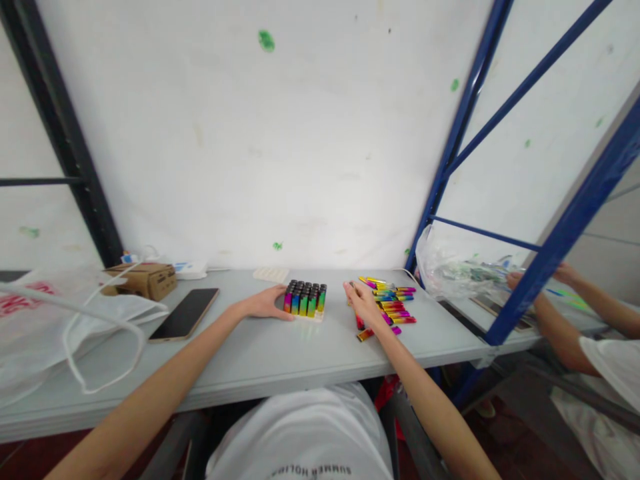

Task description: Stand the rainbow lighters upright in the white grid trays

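Observation:
Upright lighters (pixel 305 298) with black tops and rainbow-coloured bodies stand packed in rows in a pale tray (pixel 318 317). My left hand (pixel 267 303) grips the left side of this set, its thumb at the front and its fingers behind. To the right, my right hand (pixel 364 305) is closed, with a lighter (pixel 352 285) mostly hidden in its fingers. Loose shiny lighters (pixel 395 307) in red, yellow, pink and blue lie in a heap beside and partly beneath that hand.
A phone (pixel 185 315), a cardboard box (pixel 149 280) and a plastic bag (pixel 35 313) lie at left. An empty pale tray (pixel 271 275) rests by the wall. Right of the blue rack post (pixel 515 287), another person's hands (pixel 515 280) work near clear plastic bags (pixel 450 267).

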